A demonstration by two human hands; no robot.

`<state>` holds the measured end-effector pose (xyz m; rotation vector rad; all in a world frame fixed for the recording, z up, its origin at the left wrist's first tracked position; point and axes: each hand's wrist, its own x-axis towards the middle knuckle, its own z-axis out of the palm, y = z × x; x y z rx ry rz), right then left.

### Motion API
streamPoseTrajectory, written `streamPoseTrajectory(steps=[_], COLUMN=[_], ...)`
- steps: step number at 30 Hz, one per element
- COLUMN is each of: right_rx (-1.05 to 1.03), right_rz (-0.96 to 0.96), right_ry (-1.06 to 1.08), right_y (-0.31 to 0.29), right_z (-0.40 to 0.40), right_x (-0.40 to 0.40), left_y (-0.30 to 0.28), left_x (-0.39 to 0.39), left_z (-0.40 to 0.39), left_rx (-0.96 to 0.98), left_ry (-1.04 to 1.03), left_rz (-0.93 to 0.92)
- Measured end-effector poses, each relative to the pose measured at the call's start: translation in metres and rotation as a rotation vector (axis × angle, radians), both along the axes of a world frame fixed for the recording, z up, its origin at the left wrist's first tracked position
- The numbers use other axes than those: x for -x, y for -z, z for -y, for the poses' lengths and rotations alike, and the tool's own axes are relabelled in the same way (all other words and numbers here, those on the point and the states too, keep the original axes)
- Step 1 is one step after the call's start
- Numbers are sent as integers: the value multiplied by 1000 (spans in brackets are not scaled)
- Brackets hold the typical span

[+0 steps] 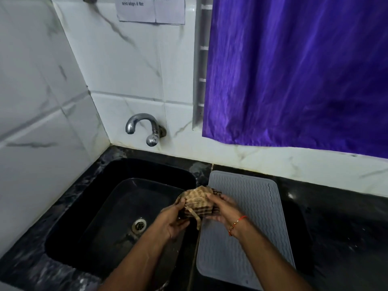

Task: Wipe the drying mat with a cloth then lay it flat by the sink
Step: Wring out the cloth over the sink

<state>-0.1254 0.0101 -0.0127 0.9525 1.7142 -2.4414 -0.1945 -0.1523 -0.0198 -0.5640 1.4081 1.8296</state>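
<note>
Bunching cloth (197, 203), apparently over sink (117, 171)

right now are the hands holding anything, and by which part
Both hold the bunched checked cloth: left hand grips its lower left side, right hand its right side, above the sink's right edge.
</note>
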Motion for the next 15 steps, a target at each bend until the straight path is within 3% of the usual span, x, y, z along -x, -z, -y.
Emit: streamPoseTrajectory(steps=[7,15], right_rx=[-21,37], right_rz=[80,-2], right_ry=[58,150], right_y=[-3,-2], right_z=[-37,-91], right_x=[82,190], left_y=[-7,-9], left_x=[89,202], left_z=[-49,-110], left_rx=[7,87], left_ry=[-70,-26], left_rz=[-113,-268])
